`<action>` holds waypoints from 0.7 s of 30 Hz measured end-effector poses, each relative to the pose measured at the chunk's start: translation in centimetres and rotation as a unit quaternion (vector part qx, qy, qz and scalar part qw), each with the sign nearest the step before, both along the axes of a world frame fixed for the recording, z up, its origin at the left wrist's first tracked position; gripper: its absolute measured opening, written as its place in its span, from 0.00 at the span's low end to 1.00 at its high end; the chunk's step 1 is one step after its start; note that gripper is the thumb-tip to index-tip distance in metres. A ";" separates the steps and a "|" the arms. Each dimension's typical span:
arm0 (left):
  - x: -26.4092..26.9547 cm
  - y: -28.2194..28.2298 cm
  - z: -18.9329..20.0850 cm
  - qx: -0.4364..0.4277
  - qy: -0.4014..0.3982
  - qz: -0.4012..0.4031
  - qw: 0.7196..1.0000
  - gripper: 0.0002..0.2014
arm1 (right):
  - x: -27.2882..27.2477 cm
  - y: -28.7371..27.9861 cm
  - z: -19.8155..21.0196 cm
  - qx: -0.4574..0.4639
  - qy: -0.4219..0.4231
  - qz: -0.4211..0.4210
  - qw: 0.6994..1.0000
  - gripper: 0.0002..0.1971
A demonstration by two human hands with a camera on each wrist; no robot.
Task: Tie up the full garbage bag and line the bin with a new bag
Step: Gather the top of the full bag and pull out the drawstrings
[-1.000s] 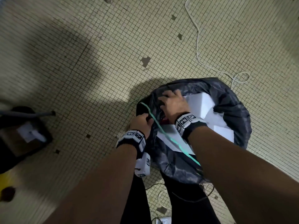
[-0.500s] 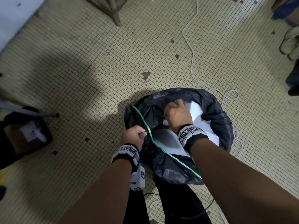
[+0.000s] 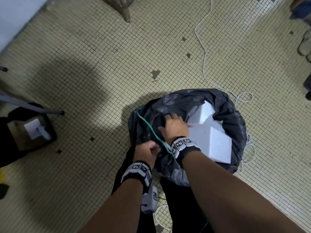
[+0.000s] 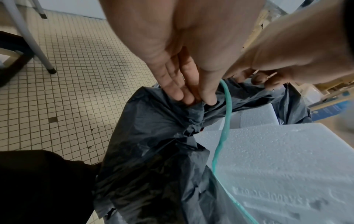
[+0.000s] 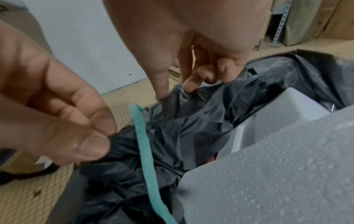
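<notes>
A black garbage bag (image 3: 228, 118) sits open in its bin, stuffed with white foam blocks (image 3: 212, 145). A green drawstring (image 3: 148, 126) runs slack across its left side. My left hand (image 3: 155, 147) pinches a gathered fold of the bag's near rim, thumb against fingers (image 4: 191, 97). My right hand (image 3: 168, 120) reaches over the bag's left part and pinches black plastic between its fingertips (image 5: 188, 87). The drawstring (image 5: 143, 144) hangs between the two hands, held by neither. The bin itself is hidden under the bag (image 4: 153, 136).
A white cord (image 3: 203, 64) snakes over the tiled floor behind the bag and loops at its right. A dark box with cardboard (image 3: 32, 130) and a grey pole (image 3: 33, 108) lie at left. A chair leg (image 3: 126, 14) stands at the top, and shoes (image 3: 305, 44) sit at right.
My left hand has slid along the near rim toward my right wrist. My right hand has shifted left off the foam onto the black plastic.
</notes>
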State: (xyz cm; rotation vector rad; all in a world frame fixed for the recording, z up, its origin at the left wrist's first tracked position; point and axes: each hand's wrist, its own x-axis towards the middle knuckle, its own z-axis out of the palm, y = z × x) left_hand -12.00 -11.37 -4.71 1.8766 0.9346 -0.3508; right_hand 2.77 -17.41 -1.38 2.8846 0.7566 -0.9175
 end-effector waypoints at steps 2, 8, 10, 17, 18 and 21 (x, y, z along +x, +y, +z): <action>0.0 0.3 0.0 -0.009 0.017 -0.015 1.000 0.01 | 0.3 0.8 -0.9 -0.013 -0.007 -0.003 1.000 0.19; 1.2 2.2 0.4 -0.026 0.034 -0.002 0.999 0.03 | 0.9 0.8 -2.1 -0.034 -0.005 0.021 0.999 0.13; 1.9 3.0 0.5 0.018 0.020 0.022 0.999 0.04 | 0.8 0.3 -1.9 -0.007 -0.001 0.003 1.000 0.14; 6.1 4.1 -0.9 0.005 0.122 0.012 0.992 0.31 | 0.0 -2.6 0.5 0.060 0.018 -0.064 0.996 0.11; 6.6 4.0 -1.2 0.000 0.120 0.009 0.993 0.30 | -0.1 -2.9 0.9 0.069 0.023 -0.072 0.995 0.10; 7.4 3.9 -2.1 0.018 0.102 0.034 0.994 0.22 | -0.4 -3.4 1.5 0.081 0.026 -0.092 0.992 0.10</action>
